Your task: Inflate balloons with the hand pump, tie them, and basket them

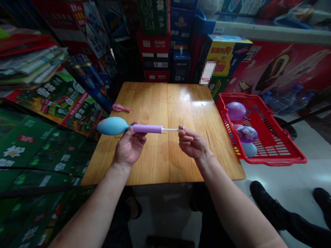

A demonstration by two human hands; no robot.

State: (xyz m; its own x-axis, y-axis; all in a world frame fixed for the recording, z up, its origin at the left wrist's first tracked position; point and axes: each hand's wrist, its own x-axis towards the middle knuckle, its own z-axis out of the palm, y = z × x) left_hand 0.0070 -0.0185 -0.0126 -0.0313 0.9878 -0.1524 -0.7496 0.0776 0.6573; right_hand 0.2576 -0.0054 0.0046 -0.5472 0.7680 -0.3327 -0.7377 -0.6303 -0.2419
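Note:
Over the wooden table (155, 162), my left hand (130, 146) is closed round the nozzle end of a purple hand pump (148, 128), where the neck of a partly filled light blue balloon (113, 126) meets it. The balloon points left. The fingers of my right hand (191, 140) are closed on the pump's handle, at the end of a white rod (170, 130) drawn out to the right. A flat pink balloon (121, 108) lies near the table's left edge.
Right of the table, a red basket (279, 144) holds several purple, pink and blue balloons. Green boxes (38, 148) are stacked at the left, and more cartons (155, 51) stand behind the table. Another person's legs and black shoes (266, 199) show at lower right.

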